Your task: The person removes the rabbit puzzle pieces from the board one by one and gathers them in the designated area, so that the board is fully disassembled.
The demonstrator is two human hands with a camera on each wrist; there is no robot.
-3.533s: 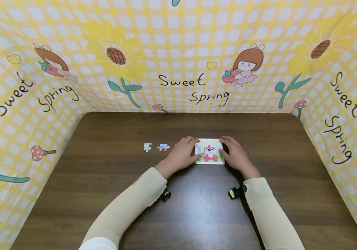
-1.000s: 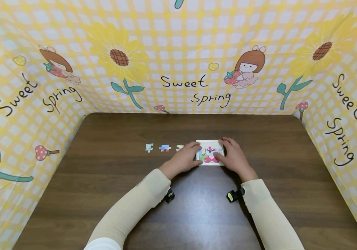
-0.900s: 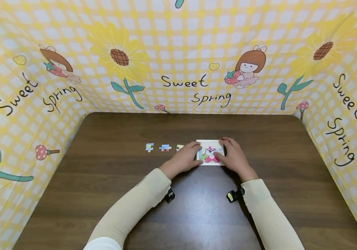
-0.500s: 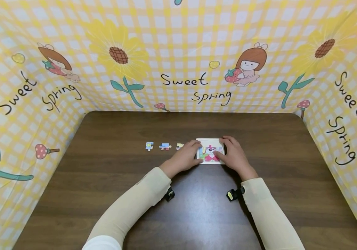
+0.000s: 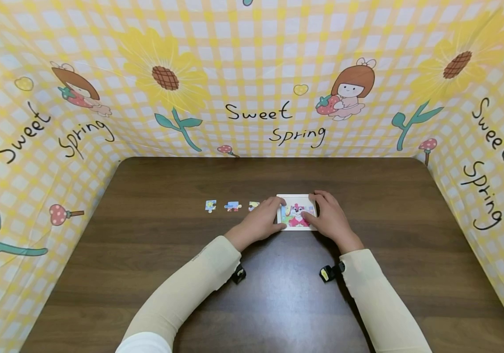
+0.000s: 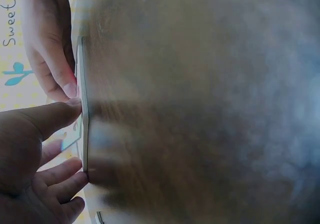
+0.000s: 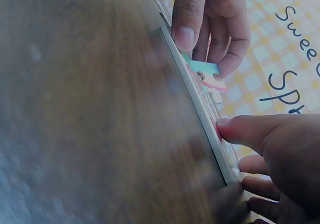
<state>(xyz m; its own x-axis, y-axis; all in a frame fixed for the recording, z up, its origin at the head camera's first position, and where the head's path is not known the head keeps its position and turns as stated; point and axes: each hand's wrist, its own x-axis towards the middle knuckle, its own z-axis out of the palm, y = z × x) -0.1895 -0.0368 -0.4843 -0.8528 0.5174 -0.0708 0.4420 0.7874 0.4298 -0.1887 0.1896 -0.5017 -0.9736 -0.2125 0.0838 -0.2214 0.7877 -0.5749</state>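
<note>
Backdrop (image 5: 252, 63) reads "Sweet Spring"; left hand (image 5: 257, 220), right hand (image 5: 333, 216), both part-curled, grip framed puzzle (image 5: 297, 212).

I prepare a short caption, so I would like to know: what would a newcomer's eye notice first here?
Probably the yellow-checked, sunflower-printed cloth, hanging around the far edge and sides of the brown table. Next, the colourful, white-framed jigsaw puzzle, held between the left hand and right hand. Three loose jigsaw pieces lie in a row to its left.
</note>
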